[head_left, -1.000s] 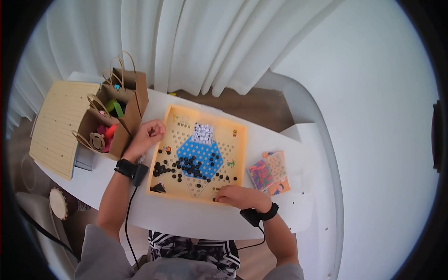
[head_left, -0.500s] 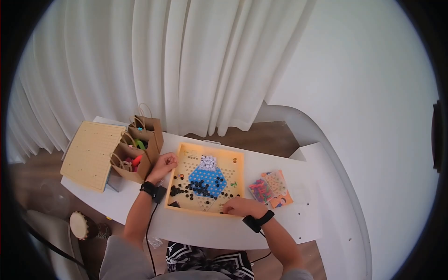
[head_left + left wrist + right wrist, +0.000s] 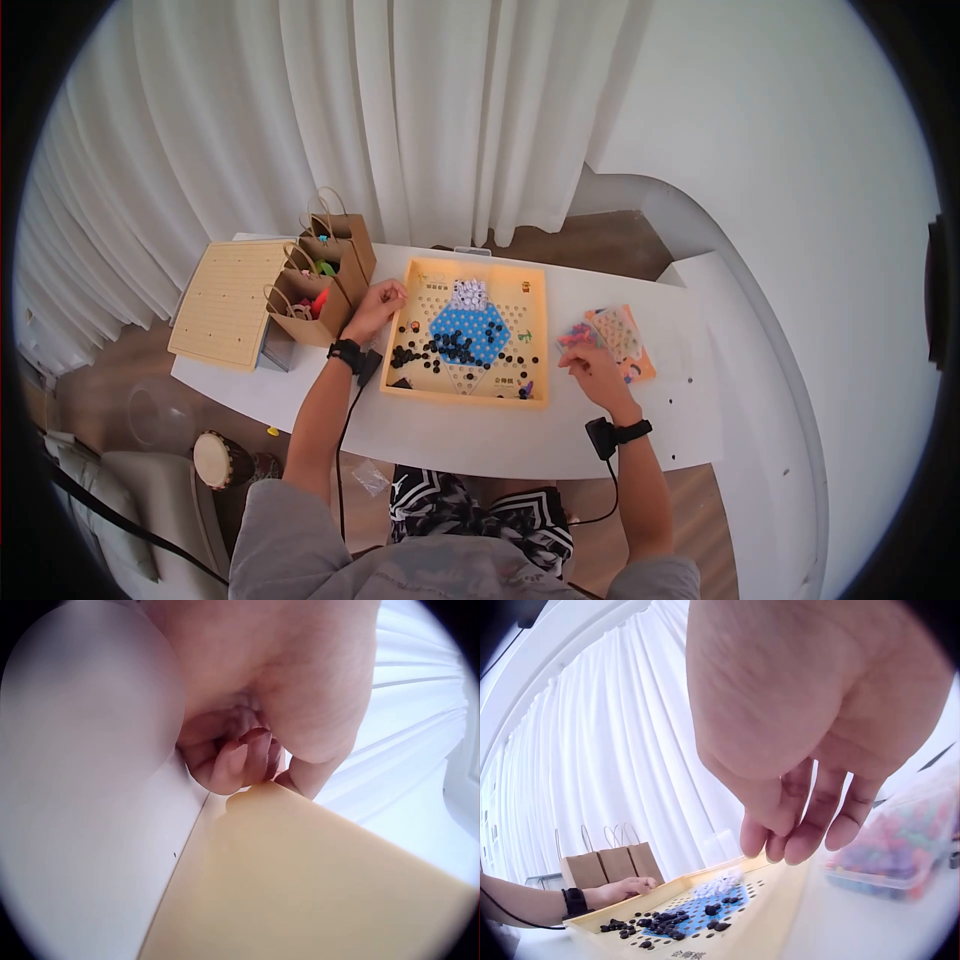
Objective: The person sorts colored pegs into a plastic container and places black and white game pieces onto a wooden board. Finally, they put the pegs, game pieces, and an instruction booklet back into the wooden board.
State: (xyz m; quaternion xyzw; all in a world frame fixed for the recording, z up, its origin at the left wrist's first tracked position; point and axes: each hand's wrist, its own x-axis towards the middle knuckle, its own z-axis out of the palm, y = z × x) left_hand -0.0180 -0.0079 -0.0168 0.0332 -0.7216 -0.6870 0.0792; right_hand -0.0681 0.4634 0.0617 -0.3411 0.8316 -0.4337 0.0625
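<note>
A shallow wooden game board (image 3: 548, 330) with raised walls lies on the table, printed with a blue hexagon and rows of holes. Black round pieces (image 3: 455, 348) are scattered over its lower half; white pieces (image 3: 469, 293) are heaped near the top. A small purple-blue piece (image 3: 526, 390) is in the lower right corner. My left hand (image 3: 376, 308) rests at the board's left wall, fingers loosely bent over the rim (image 3: 274, 787). To the board's right, my right hand (image 3: 598, 378) hovers with relaxed fingers, holding nothing, beside a clear box of colourful pieces (image 3: 892, 847).
Paper bags (image 3: 318, 320) with toys stand left of the board, beside a slanted wooden panel (image 3: 230, 300). An orange card (image 3: 640, 362) lies partly under the clear box's open half. A drum (image 3: 222, 460) stands on the floor at lower left.
My right hand has left the board's lower right corner and moved right towards the clear box. A purple-blue piece now shows in that corner. The left hand stays at the left wall.
</note>
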